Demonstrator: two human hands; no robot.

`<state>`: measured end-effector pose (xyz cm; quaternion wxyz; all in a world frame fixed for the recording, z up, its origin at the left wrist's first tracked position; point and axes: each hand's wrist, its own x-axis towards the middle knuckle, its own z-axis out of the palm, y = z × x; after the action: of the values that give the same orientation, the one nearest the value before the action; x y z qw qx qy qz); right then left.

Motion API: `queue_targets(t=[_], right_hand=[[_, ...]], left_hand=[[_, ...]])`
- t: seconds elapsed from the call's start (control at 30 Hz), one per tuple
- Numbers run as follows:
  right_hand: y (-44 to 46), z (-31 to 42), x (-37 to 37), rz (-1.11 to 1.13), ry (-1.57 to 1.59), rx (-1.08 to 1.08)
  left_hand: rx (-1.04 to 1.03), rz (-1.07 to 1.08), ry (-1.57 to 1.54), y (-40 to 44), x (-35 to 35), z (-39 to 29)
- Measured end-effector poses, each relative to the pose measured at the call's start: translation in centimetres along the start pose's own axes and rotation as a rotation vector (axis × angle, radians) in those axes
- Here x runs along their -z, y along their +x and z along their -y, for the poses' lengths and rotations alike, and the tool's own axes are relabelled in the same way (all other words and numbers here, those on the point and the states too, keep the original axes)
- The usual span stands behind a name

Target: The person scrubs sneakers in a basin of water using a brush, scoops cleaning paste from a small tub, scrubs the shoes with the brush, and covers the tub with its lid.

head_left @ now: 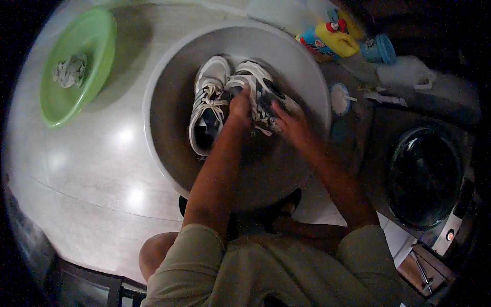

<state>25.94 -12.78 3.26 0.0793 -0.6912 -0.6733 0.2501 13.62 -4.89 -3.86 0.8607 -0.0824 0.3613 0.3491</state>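
Observation:
Two white-and-grey sneakers lie inside a large grey tub. The left sneaker (208,97) stands sole down, its cream laces loose and its dark opening towards me. Beside it, the other sneaker (261,74) is tilted, with dark stripes on its side. My left hand (240,106) is closed on the near edge of this tilted sneaker, by its dark opening. My right hand (290,123) grips the same sneaker from the right, its bent fingers slightly blurred. A lace end hangs between my two hands. The undersides of both hands are hidden.
The grey tub's rim (148,110) surrounds the sneakers. At left a green basin (105,46) holds a crumpled grey cloth (71,70). A yellow bottle (335,42), a blue container (378,49) and a small white bowl (339,99) stand at right, beyond a round black basin (424,179).

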Motion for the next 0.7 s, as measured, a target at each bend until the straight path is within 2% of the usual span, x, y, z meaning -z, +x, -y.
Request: queue_targets(t=[0.07,0.1,0.17,0.23,0.27,0.33,0.4,0.43,0.5,0.53,0.57,0.67,0.7], right_hand=[[-1.3,-1.2,-0.7,-0.129,0.016,0.149],[-1.3,-1.1,-0.6,-0.178,-0.232,0.26],[0.2,1.2,0.2,-0.221,-0.475,0.369],[4.3,5.6,1.9,0.064,-0.227,-0.203],[5.6,5.2,1.7,0.061,-0.222,-0.197],[6.8,4.3,1.1,-0.001,-0.161,-0.026],[6.5,3.3,1.4,-0.024,-0.261,0.028],[6.4,3.0,1.5,-0.04,-0.347,0.087],[6.6,2.7,1.3,-0.004,-0.385,0.076],[6.7,2.8,1.1,0.032,-0.42,0.067],[6.7,2.8,0.9,0.03,-0.419,0.074],[6.6,2.7,0.4,0.025,-0.44,0.073],[6.5,2.5,0.4,0.032,-0.43,0.075]], left_hand=[[0.005,-0.029,0.007,-0.7,-0.4,-0.1],[0.008,-0.062,0.022,-0.9,-0.4,0.0],[-0.01,-0.06,0.028,-0.3,0.0,0.4],[-0.04,-0.05,0.041,-0.5,0.0,0.2],[-0.037,-0.071,0.055,-1.1,-0.5,-0.2],[-0.025,-0.094,0.067,-1.1,-0.4,0.0],[-0.072,0.12,-0.049,-0.4,0.2,0.6],[-0.071,0.122,-0.051,-0.2,0.5,0.7],[0.086,0.292,0.104,-0.1,1.3,0.3],[0.078,0.291,0.104,0.5,2.4,0.6],[-0.243,0.343,0.702,1.0,3.6,0.8],[-0.388,0.247,1.454,2.1,3.6,1.1],[-0.383,0.164,1.488,2.7,3.6,1.4]])
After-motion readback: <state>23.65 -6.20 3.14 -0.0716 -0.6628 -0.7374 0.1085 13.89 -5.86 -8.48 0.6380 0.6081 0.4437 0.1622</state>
